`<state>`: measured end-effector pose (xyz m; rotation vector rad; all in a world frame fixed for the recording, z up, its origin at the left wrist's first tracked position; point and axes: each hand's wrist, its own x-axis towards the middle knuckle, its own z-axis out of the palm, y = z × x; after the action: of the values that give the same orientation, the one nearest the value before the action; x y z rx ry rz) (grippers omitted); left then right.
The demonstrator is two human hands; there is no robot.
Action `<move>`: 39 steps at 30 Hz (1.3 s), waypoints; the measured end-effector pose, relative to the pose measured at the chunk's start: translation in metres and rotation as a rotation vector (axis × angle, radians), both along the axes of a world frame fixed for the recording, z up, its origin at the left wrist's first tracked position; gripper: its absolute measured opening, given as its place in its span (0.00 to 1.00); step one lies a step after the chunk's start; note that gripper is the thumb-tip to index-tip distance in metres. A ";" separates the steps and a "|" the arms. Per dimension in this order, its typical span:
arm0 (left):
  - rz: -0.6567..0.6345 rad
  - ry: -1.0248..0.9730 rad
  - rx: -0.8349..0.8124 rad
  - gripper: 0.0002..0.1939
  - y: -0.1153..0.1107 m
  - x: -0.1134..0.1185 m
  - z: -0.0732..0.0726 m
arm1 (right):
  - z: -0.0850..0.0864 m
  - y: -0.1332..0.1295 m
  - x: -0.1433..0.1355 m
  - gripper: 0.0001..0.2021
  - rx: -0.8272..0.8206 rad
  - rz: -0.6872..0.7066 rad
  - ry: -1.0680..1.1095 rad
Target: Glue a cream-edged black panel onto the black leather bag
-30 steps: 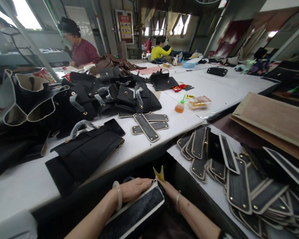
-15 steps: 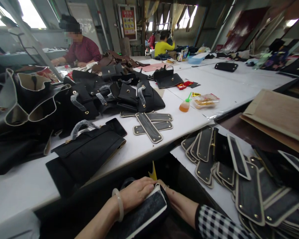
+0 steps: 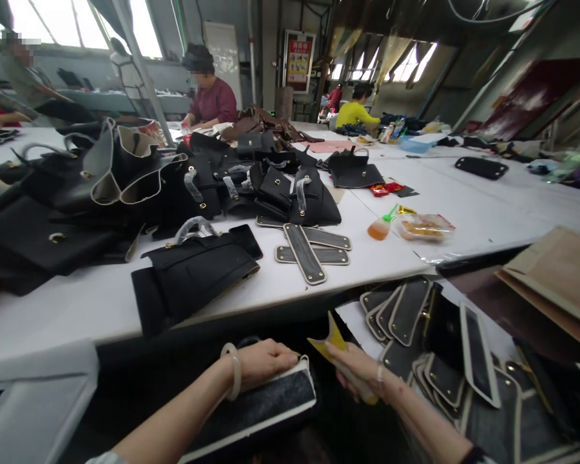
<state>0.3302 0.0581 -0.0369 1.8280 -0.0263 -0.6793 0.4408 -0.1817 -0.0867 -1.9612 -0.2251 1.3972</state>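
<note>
Fingers (image 3: pixel 339 353) hold unmarked yellow tool (image 3: pixel 329 337).

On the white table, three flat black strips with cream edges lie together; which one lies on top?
The diagonal strip is on top: it crosses over the two others, which lie nearly parallel beneath it.

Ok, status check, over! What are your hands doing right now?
Left hand gripping the black cream-edged panel. Right hand holding the yellow tool, lifted clear of the panel. Pile of black strips close at right.
</note>
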 end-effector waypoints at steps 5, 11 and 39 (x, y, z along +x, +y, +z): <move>0.049 0.074 -0.042 0.24 0.004 0.003 0.004 | 0.033 -0.020 0.002 0.38 0.059 0.326 0.330; 0.159 0.150 -0.190 0.46 0.001 0.002 -0.008 | 0.057 0.016 0.008 0.27 -0.019 0.534 -0.494; 0.094 -0.162 0.029 0.18 -0.005 -0.003 0.022 | 0.083 0.069 0.021 0.27 0.034 1.083 -1.202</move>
<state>0.3276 0.0528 -0.0151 1.8962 -0.0367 -0.4672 0.4620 -0.1131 -0.0041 -2.4921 -2.0349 0.4394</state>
